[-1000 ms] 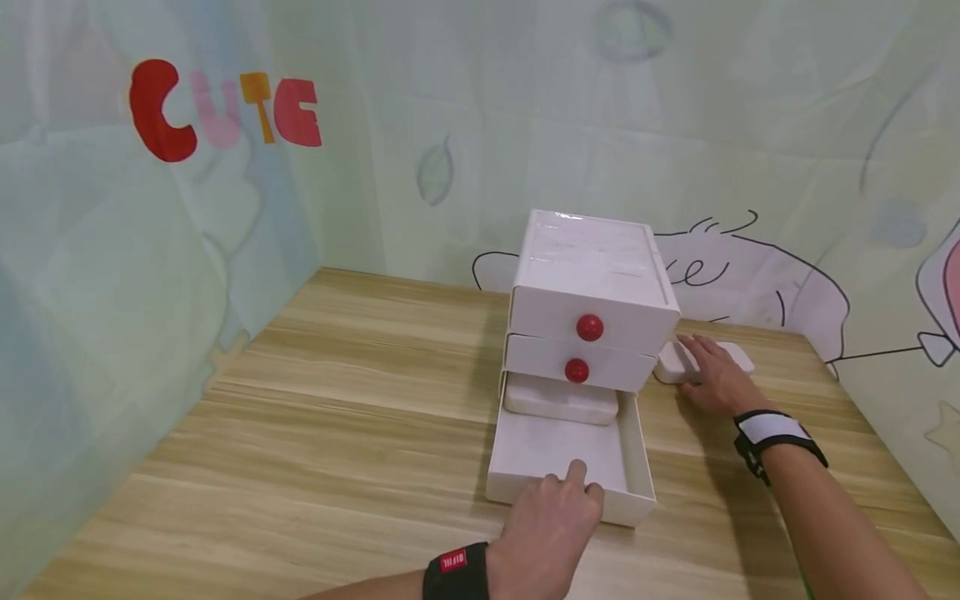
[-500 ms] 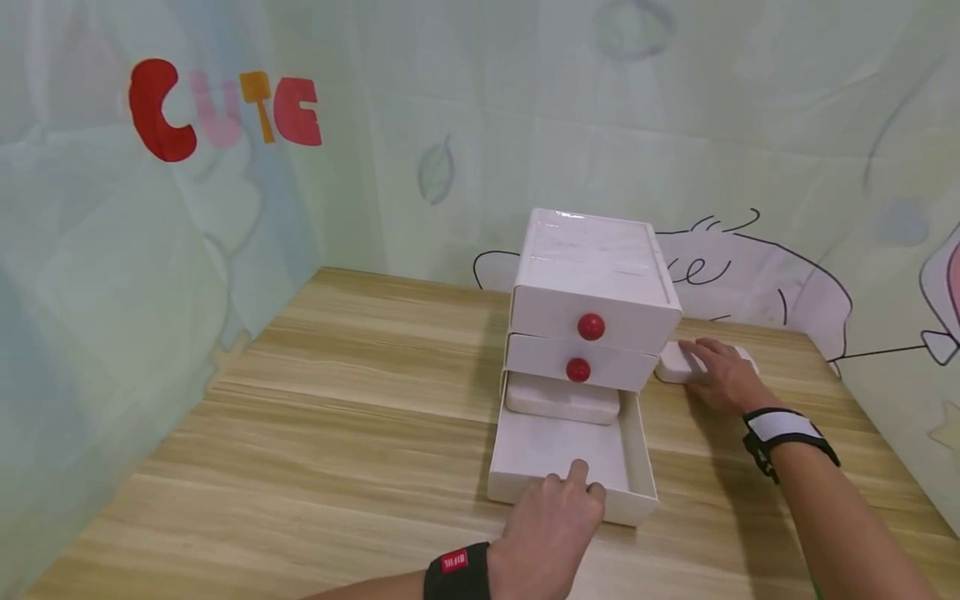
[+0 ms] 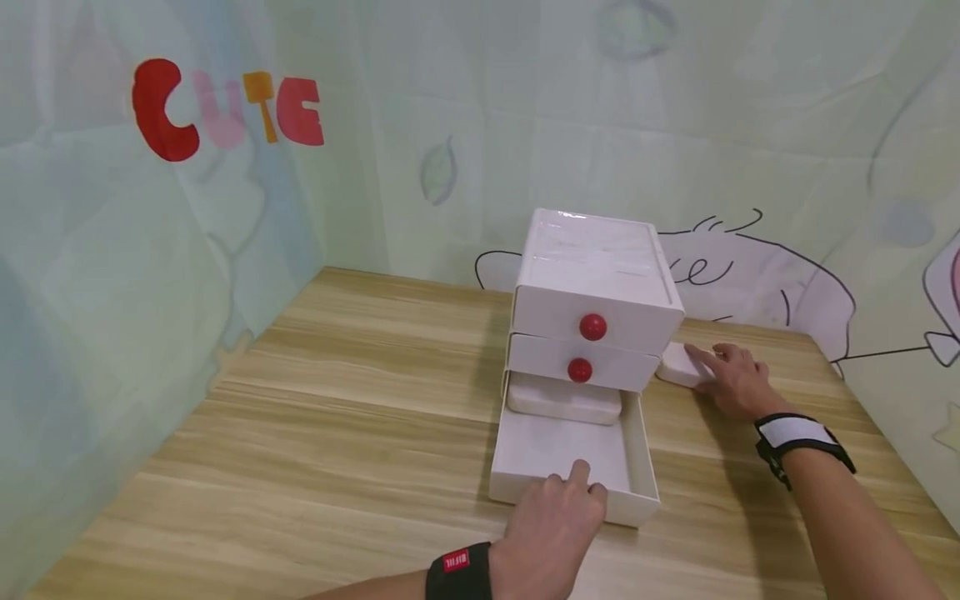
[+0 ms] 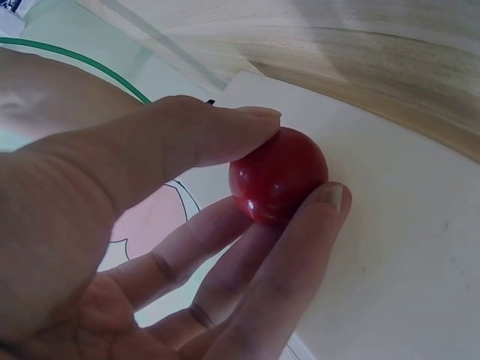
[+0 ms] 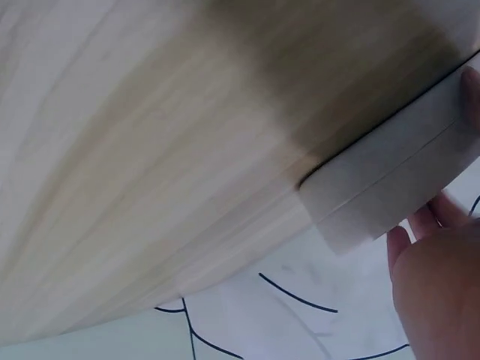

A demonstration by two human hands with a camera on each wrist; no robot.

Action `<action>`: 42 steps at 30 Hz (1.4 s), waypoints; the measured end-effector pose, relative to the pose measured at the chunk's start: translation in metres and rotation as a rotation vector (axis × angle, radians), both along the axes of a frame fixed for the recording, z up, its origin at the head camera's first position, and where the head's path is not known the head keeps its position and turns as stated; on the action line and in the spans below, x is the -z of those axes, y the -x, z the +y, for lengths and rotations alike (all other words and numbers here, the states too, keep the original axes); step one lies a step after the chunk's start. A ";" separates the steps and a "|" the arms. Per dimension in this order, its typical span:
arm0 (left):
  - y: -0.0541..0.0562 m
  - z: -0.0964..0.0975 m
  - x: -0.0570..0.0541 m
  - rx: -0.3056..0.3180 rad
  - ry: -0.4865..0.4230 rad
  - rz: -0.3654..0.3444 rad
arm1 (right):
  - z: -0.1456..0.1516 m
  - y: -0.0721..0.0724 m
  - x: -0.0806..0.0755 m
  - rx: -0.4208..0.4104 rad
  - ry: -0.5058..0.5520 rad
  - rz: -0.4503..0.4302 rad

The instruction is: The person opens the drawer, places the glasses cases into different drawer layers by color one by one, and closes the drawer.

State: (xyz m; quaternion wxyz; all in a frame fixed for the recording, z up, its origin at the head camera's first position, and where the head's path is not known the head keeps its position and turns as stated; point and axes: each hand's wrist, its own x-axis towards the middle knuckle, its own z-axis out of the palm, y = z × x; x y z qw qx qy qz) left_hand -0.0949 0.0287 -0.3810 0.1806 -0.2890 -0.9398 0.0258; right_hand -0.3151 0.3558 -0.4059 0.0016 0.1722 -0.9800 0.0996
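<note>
My left hand [image 3: 551, 529] is at the front of the pulled-out bottom drawer [image 3: 495, 487] of a white drawer unit [image 3: 600, 254]. In the left wrist view its thumb and fingers pinch a round red knob [image 4: 277, 176] on the drawer front. Inside that drawer, toward the back, lies a white rounded block [image 3: 562, 400]. My right hand [image 3: 738, 383] is right of the unit, at a flat white box [image 3: 678, 367] with rounded corners. In the right wrist view the thumb lies against the side of this seamed box [image 5: 390, 180], other fingers at its far edge.
The two upper drawers, each with a red knob [image 3: 592, 327], look pushed in. The unit stands on a wood-grain table [image 3: 337, 400]. Behind and beside the table hangs a printed cloth backdrop [image 3: 390, 108] with cartoon drawings and the letters CUTE.
My right hand has shifted a little to the right along the white box, its index finger now stretched over the top. The left hand and the drawer stay as they were.
</note>
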 end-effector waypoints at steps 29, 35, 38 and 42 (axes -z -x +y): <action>0.000 0.000 0.000 -0.015 -0.012 0.022 | 0.015 -0.020 0.006 -0.049 0.047 0.186; 0.000 0.000 0.000 -0.011 -0.005 0.010 | 0.016 -0.026 0.006 -0.059 0.045 0.213; 0.000 0.000 0.000 -0.009 -0.002 0.000 | 0.016 -0.028 0.005 -0.067 0.037 0.220; 0.001 0.000 -0.001 -0.004 -0.009 -0.009 | 0.016 -0.031 0.003 -0.080 0.039 0.249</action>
